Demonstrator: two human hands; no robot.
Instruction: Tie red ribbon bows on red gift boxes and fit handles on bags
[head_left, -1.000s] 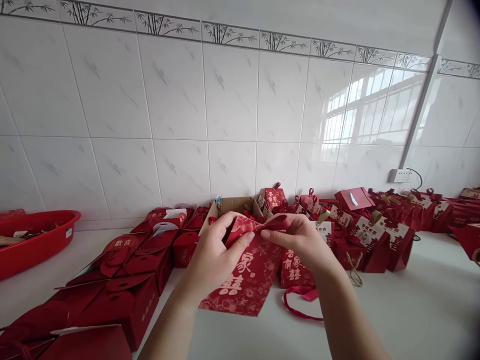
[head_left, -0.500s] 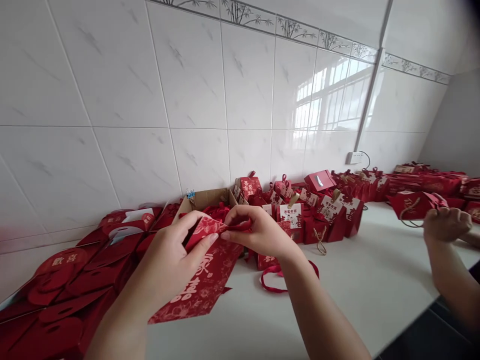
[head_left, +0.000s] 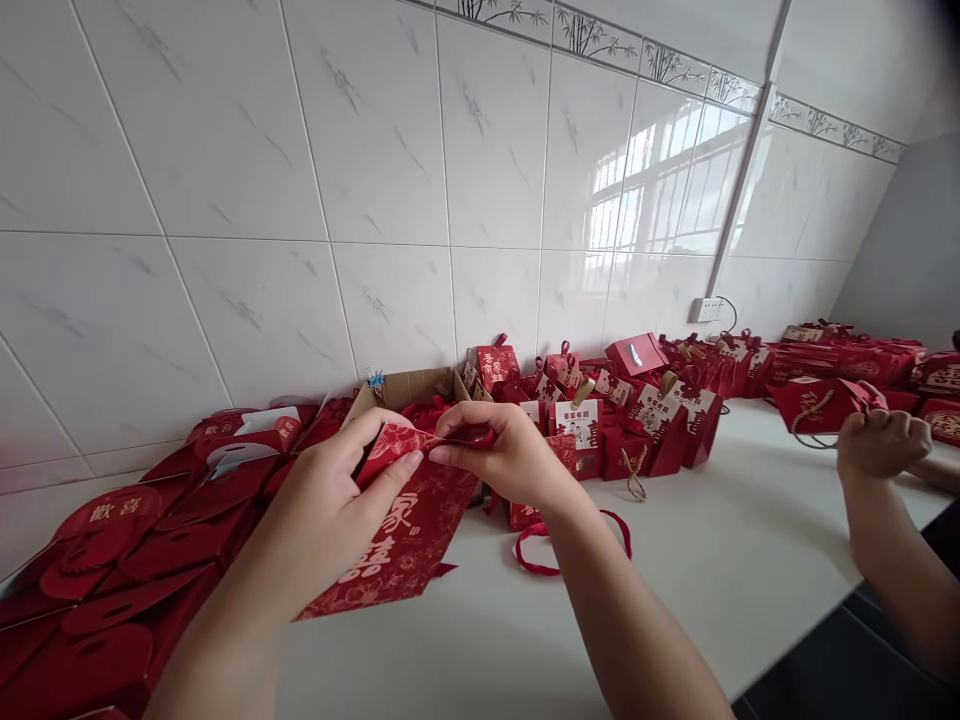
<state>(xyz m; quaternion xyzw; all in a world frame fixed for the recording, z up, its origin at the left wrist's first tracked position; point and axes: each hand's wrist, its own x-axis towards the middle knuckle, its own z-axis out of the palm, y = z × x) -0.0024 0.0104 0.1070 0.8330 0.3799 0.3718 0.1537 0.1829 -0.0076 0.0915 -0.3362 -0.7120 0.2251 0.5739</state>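
Between my hands is a red gift box with pale flower patterns and white characters, tilted over the white table. My left hand pinches its folded upper edge, thumb on the near side. Close beside it, my right hand is closed with thumb and forefinger on a red ribbon at the top of the box. How the ribbon runs behind the fingers is hidden. A loose red ribbon lies on the table under my right wrist.
Red folded boxes are piled at the left. An open cardboard carton stands by the tiled wall, with rows of finished-looking red gift boxes to its right. At far right another person's hand is near a red bag with a cord handle.
The view has shifted slightly, so hands and box appear a little further left and higher. Both hands keep their hold on the box and ribbon.
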